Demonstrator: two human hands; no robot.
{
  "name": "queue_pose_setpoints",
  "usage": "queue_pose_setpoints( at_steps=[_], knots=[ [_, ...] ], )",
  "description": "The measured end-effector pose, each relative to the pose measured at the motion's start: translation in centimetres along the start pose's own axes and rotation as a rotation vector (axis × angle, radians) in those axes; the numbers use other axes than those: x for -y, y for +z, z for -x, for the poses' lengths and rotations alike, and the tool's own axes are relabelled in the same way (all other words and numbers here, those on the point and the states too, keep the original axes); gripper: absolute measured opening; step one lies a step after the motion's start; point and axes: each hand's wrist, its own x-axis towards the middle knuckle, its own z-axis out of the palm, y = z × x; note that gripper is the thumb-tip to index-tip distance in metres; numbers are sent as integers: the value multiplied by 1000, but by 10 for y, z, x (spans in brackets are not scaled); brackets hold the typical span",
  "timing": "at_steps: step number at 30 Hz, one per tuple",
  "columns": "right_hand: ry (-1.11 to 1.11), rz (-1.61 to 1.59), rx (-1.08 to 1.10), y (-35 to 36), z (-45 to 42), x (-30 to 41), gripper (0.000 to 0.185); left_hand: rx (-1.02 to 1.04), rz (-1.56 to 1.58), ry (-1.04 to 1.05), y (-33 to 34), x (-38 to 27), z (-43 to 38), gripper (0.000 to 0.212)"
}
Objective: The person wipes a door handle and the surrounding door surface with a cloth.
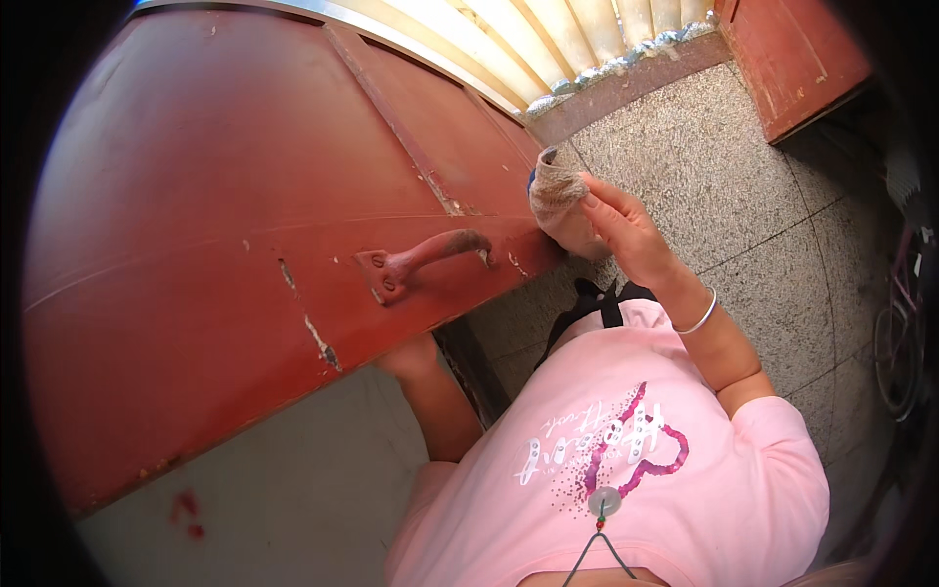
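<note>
Pinched between the thumb and fingers of my right hand [623, 227] is a damp-looking, beige cloth [561, 194] with a bit of blue at its edge. The cloth hangs beside the free edge of a red painted door [257, 161]. A red metal pull handle [433, 257] is screwed to the door, left of the cloth. My left hand [407, 356] reaches behind the door's lower edge; its fingers are hidden there, so what it touches cannot be seen.
Another red door panel [799, 59] stands at the upper right. Speckled stone floor tiles [697, 161] lie below, and a bicycle [899, 330] is at the far right. Light curtain-like strips [543, 37] hang over the doorway sill. A pale wall [293, 469] shows at lower left.
</note>
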Motion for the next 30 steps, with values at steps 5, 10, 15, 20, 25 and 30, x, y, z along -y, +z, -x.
queue_pose_setpoints(
  at_steps=[5,10,15,20,25,30],
  knots=[
    [-357,212,244,8,-29,21,31,116,143,43,5,5,-6,58],
    [-272,236,375,27,-44,-3,26,-452,-186,97,47,19,6,48],
    [75,387,-4,-40,-25,-51,29,-635,-583,-177,13,65,24,48],
    [261,284,-492,-125,42,-23,35,-497,-644,-864,-107,195,120,36],
    [186,454,-792,-164,101,28,33,59,-525,-1196,-34,261,125,17],
    [195,516,-731,-178,120,83,33,601,-382,-700,151,262,58,40]
  ],
)
